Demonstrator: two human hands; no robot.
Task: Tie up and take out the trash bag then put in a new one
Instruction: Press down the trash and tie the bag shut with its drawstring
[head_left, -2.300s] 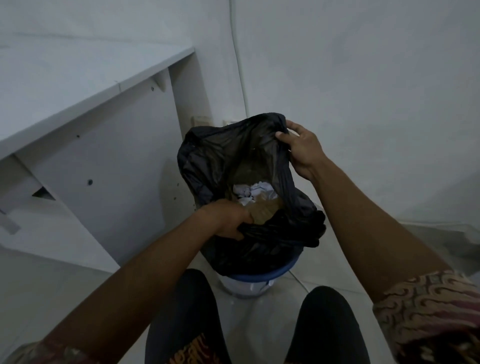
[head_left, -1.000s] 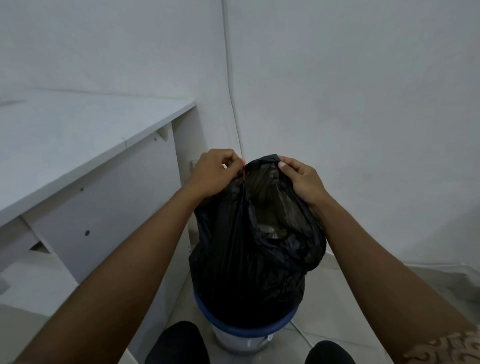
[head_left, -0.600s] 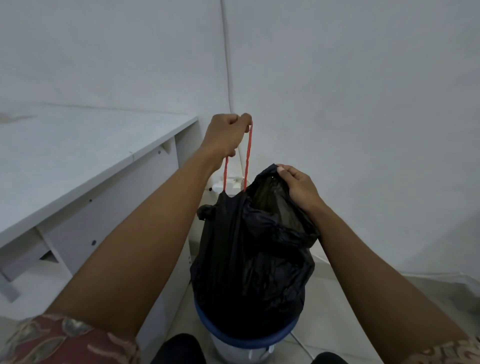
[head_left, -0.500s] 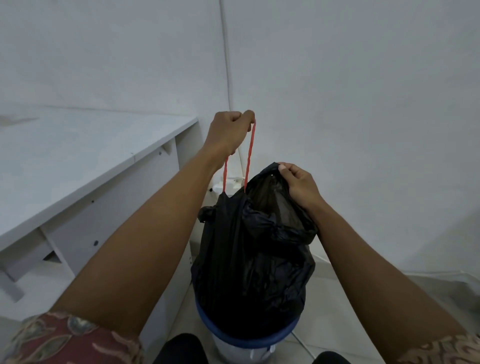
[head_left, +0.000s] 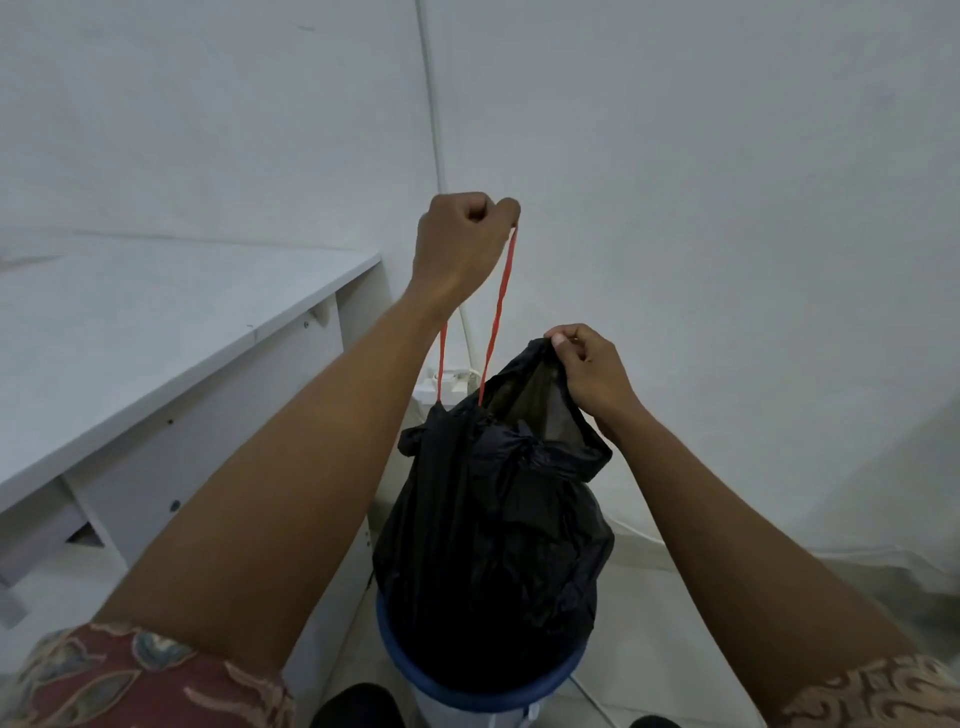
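Hands apart: left hand (head_left: 462, 244), clenched high, forearm stretched up, grips the red drawstring (head_left: 497, 312); right hand (head_left: 587, 371), at its 4 o'clock, pinches the rim of the black trash bag (head_left: 493, 545), which sits at 6 o'clock beneath both in the blue-rimmed bin (head_left: 457, 693).

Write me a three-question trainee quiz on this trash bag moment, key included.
1. True or false: the left hand grips the red drawstring, pulled up above the black trash bag.
2. The right hand pinches: A) the bag's rim, B) the drawstring, C) nothing.
3. Fill in: the bag's bottom sits inside a blue-rimmed ____.
Key: 1 true; 2 A; 3 bin.
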